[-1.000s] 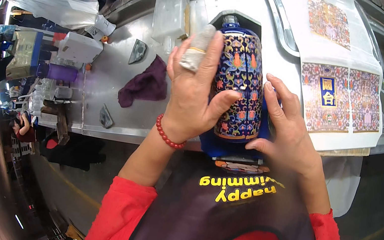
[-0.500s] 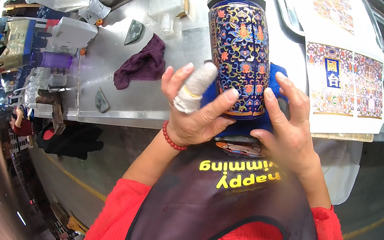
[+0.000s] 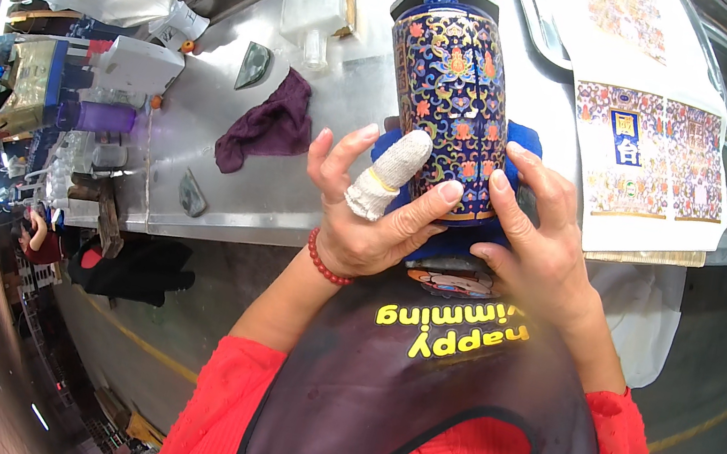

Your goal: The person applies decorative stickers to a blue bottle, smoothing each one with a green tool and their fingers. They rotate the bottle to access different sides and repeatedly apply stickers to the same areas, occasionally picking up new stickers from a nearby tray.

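A person's left hand (image 3: 364, 222), one finger in a pale wrapping (image 3: 391, 174), and right hand (image 3: 551, 243) flank the lower end of a flower-patterned dark blue bottle (image 3: 453, 80), fingers loosely spread against its sides. The bottle lies neck-away, partly over a blue cloth (image 3: 526, 143), on a metal worktop (image 3: 184, 127), between a crumpled purple cloth (image 3: 270, 129) and a patterned sheet (image 3: 676, 177).

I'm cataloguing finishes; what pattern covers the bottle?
The bottle has multicoloured flowers and curling scrolls on dark blue, best seen in the head view.
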The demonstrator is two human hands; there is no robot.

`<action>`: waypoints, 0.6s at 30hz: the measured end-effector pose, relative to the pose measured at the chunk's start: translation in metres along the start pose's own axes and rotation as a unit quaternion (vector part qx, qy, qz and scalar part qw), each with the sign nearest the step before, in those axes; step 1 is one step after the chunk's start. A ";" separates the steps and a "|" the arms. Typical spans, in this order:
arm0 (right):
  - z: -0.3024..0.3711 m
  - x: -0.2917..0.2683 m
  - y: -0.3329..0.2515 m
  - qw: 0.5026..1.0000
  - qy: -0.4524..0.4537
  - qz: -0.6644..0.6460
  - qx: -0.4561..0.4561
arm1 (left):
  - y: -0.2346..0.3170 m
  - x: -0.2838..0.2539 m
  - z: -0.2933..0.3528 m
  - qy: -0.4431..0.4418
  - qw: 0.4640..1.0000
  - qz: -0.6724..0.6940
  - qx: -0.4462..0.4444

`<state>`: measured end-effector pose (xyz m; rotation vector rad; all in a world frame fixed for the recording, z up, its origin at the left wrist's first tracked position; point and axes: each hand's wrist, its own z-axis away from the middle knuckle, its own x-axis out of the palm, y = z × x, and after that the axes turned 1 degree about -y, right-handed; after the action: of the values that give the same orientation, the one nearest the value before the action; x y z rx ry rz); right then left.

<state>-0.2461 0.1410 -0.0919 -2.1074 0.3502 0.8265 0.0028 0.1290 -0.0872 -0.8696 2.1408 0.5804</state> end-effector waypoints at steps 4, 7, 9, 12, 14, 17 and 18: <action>-0.001 -0.001 0.000 1.000 0.004 -0.007 -0.005 | 0.000 0.001 -0.002 0.006 1.000 0.003 0.005; -0.001 -0.001 0.000 1.000 0.003 -0.011 -0.003 | 0.000 0.000 -0.003 0.004 1.000 0.002 0.007; -0.001 -0.001 0.001 1.000 0.005 -0.008 -0.005 | 0.000 0.001 -0.003 0.009 1.000 0.004 0.007; -0.001 0.000 0.001 1.000 0.003 -0.016 -0.003 | 0.000 0.000 -0.003 0.003 1.000 0.005 0.011; 0.000 -0.001 0.001 1.000 -0.001 -0.011 -0.001 | 0.000 -0.001 -0.003 0.000 1.000 0.004 0.013; -0.001 -0.004 0.001 1.000 -0.012 -0.009 -0.002 | -0.001 -0.006 -0.006 -0.022 1.000 0.013 0.014; -0.002 -0.006 0.002 1.000 -0.019 0.001 -0.014 | -0.002 -0.010 -0.009 -0.037 0.999 0.029 0.022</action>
<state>-0.2508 0.1379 -0.0877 -2.1141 0.3226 0.8747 0.0055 0.1259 -0.0745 -0.7534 2.1098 0.5845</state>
